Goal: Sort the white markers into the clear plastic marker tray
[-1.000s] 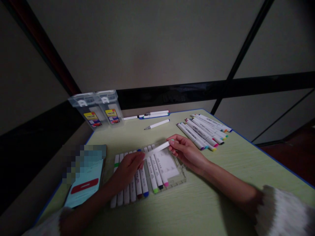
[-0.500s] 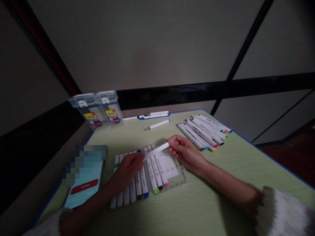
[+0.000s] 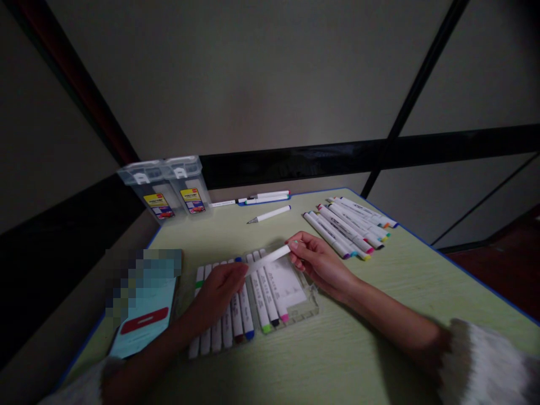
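Note:
A white marker with a bit of green at its right end is held slantwise between my two hands. My left hand is closed round its lower left end. At the upper right end, my right hand pinches it with thumb and fingers. Beneath them lies an open clear plastic case with white markers in both halves. Lime, black and pink ends show on the markers in the right half. My left hand partly hides the row in the left half.
A phone with a lit screen lies at the left. Two clear lidded boxes stand at the back left. An uncapped-looking pen and several pens lie at the back. Loose markers are spread at the right.
Almost nothing differs. Both hands keep their hold on the marker in the same place, with only a very slight shift of the right fingers over its green end.

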Demonstrator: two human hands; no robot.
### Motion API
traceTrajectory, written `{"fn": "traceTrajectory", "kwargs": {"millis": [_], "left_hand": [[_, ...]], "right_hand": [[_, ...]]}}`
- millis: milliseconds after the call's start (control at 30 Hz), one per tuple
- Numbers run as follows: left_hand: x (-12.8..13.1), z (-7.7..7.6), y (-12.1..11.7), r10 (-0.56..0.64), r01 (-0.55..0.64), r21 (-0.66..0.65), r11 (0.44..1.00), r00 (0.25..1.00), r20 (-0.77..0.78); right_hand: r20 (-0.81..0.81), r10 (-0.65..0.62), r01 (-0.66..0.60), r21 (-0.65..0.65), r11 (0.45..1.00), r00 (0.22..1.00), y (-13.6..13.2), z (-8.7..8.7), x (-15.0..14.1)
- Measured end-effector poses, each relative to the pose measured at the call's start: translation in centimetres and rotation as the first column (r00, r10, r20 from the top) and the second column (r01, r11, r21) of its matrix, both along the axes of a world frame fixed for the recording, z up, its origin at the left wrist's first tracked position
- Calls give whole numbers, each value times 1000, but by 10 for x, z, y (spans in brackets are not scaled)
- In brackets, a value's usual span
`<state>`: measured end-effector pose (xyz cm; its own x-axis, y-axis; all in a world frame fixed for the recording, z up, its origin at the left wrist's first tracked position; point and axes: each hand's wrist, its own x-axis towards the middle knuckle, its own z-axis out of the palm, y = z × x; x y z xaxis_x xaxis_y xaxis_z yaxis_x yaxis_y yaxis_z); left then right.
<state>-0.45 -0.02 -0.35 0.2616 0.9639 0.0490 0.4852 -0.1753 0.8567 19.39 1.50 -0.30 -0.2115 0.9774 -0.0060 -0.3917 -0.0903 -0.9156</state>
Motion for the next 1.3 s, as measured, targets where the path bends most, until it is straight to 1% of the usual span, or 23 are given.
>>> {"fn": "traceTrajectory", "kwargs": {"millis": [100, 233, 300, 500, 667, 833, 933, 1033, 1167, 1300], "left_hand": [[0, 0, 0, 18, -18, -16, 1000, 1000, 24], [3, 2, -2, 111, -104, -74, 992, 988, 103], [4, 3, -3, 126, -117, -82, 990, 986, 113], [0, -1, -1, 24, -22, -36, 999, 998, 60], [-1, -3, 0, 18, -17, -19, 1000, 998, 59], [3, 6, -2, 1, -1, -6, 1000, 1000, 19], [4, 8, -3, -5, 5, -1, 1000, 1000, 8], [3, 8, -2, -10, 10, -3, 1000, 1000, 3], [3, 7, -1, -13, 13, 18, 1000, 1000, -20], [3, 9, -1, -16, 18, 42, 999, 999, -44]], "right_hand": [[0, 2, -2, 3, 1000, 1000, 0, 0, 0], [4, 7, -7, -9, 1000, 1000, 1, 0, 0], [7, 4, -4, -10, 1000, 1000, 0, 0, -1], [24, 2, -2, 3, 1000, 1000, -1, 1, 0], [35, 8, -9, 22, 1000, 999, -1, 0, 0], [17, 13, -14, 33, 999, 1000, -1, 1, -1], [19, 14, -14, 14, 1000, 1000, -1, 2, 0], [11, 25, -25, -17, 1000, 1000, -1, 3, 1], [-30, 31, -32, -33, 999, 999, 0, 1, 1], [-76, 16, -19, -35, 999, 997, 1, 1, 0]]}}
